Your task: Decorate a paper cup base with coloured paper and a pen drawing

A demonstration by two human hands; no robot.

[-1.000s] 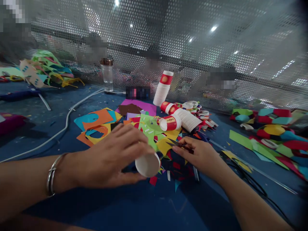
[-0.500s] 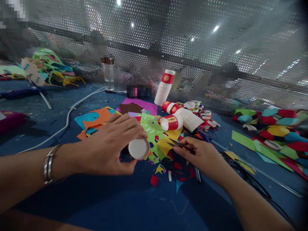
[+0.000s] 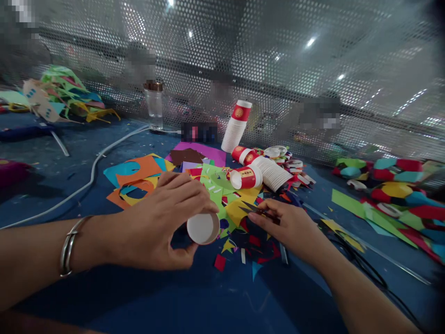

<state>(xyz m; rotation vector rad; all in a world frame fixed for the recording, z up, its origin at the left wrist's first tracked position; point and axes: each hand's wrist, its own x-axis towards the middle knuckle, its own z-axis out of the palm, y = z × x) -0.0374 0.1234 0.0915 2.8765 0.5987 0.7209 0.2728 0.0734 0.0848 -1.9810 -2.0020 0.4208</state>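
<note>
My left hand (image 3: 174,222) is closed around a paper cup (image 3: 203,228), whose round white end faces me. Most of the cup's side is hidden behind my fingers. To the right, my right hand (image 3: 283,220) grips a pair of dark scissors (image 3: 255,211), with the pointed blades aimed left and slightly parted. Under and between the hands lie coloured paper scraps, among them a yellow sheet (image 3: 238,211) and a green sheet (image 3: 215,183). A red and white paper cup (image 3: 246,177) lies on its side just beyond the scissors.
A tall leaning stack of paper cups (image 3: 237,126) stands at the back, beside a fallen stack (image 3: 273,172). A clear bottle (image 3: 154,106) is near the perforated metal screen (image 3: 194,60). A white cable (image 3: 93,167) crosses the left side; coloured paper pieces (image 3: 396,185) lie right.
My left hand has lowered a little and tilted the cup, so more of its inner wall shows. My right hand with the scissors has stayed nearly in place. The view has shifted slightly.
</note>
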